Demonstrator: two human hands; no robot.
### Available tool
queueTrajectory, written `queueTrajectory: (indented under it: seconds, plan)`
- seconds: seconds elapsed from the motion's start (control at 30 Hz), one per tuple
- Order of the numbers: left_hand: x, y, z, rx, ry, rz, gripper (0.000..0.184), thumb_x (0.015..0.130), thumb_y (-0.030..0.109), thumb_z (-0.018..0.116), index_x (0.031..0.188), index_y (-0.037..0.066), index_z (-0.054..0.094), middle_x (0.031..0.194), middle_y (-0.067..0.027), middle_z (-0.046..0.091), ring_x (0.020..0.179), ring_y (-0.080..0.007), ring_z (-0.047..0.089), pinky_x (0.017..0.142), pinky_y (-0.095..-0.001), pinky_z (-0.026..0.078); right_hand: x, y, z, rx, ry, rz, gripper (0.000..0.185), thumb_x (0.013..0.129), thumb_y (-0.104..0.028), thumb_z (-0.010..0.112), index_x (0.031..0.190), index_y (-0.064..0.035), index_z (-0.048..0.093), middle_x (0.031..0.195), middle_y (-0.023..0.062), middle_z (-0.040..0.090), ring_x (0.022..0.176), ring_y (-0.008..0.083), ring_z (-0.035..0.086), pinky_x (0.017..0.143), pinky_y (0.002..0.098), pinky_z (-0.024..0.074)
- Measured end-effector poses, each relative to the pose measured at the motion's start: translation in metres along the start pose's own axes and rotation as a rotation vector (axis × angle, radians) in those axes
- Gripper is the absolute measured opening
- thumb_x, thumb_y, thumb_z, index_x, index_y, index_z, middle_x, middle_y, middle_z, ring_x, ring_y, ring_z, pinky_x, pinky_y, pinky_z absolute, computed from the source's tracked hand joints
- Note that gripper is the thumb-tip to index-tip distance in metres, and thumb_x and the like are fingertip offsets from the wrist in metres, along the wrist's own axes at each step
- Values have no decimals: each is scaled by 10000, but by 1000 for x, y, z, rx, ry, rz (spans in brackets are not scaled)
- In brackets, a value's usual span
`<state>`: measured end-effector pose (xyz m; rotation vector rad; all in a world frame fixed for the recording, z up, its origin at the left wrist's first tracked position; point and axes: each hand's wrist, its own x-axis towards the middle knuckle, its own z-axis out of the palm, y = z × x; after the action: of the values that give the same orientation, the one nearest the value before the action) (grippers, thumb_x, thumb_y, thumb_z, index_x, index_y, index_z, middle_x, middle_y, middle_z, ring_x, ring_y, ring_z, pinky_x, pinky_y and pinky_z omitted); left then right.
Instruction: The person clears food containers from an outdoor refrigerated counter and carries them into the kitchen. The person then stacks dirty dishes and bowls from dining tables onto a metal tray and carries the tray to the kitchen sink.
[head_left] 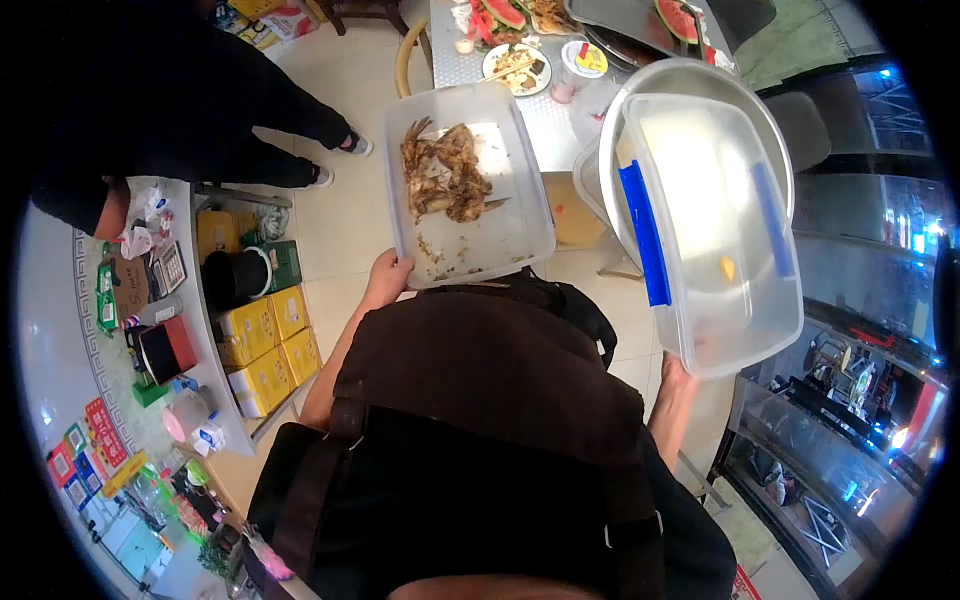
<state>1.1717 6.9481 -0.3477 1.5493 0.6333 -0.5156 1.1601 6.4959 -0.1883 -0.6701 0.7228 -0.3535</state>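
My left hand grips the near left corner of a clear plastic container. Browned cooked meat lies inside it, with dark crumbs near its lower edge. On the right, my right hand holds the near end of a second clear container with blue side clips. A small orange piece shows through or in that container; which one, I cannot tell. Behind it is a large round metal basin. Parts of both hands are hidden by the containers.
A table ahead bears a plate of food, watermelon and trays. At the left, a person in dark clothes stands beside a counter with yellow boxes below. Glass-fronted cabinets stand at the right.
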Motion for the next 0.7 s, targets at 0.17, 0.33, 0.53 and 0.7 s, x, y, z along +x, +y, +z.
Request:
queueTrajectory:
  seconds: [0.17,0.33,0.53,0.7]
  plan:
    - [6,-3,49,-45,-9,-26,254,743,151,482,889,-50,538,736,-100,548,621,-165,541,542,-289,462,21,-23,10,-194,-23,-54,524,816,-235,456,1276,-55,282,1316,128,286,1215,295,283,1009,512,230]
    - [37,-44,82,-5,69,15,238,754,158,496,874,-44,532,739,-97,545,638,-173,547,556,-300,473,46,-49,-15,-177,-5,-41,525,805,-209,475,1268,-47,288,1309,129,290,1211,293,287,1006,517,232]
    - [22,-41,84,-149,80,-47,239,748,166,528,874,-37,523,709,-93,536,593,-160,527,523,-285,448,44,-55,-25,-180,-38,14,519,785,-171,485,1255,-45,304,1293,122,306,1197,287,308,1001,508,252]
    - [21,-36,78,83,220,-41,393,711,228,634,962,-34,482,707,-88,553,617,-167,556,550,-275,453,26,-50,-17,-142,15,41,459,810,-162,452,1240,-51,337,1276,117,351,1176,275,344,994,483,284]
